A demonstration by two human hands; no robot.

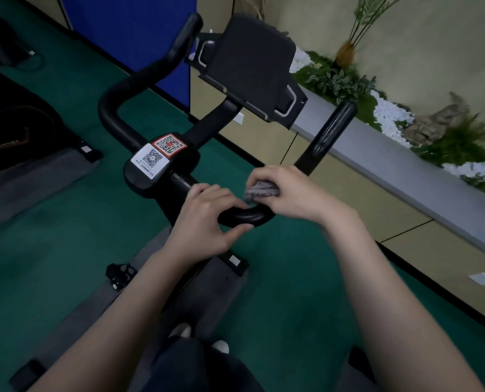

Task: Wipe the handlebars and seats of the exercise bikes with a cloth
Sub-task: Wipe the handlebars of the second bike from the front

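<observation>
So the right hand [292, 193] has a bunched-up grey ribbed cloth [261, 190] clenched in its fingers, pressed on the right bend of the black curved tubular handlebar [244, 216] of the exercise bike. Left hand [207, 219] is curled round the same bar just beside it, thumb underneath, fingertips almost touching the cloth. The clamp block in the middle has two QR code stickers [159, 154], and a black tablet holder [252, 66] sits above. Green carpet floor [65, 222] below.
</observation>
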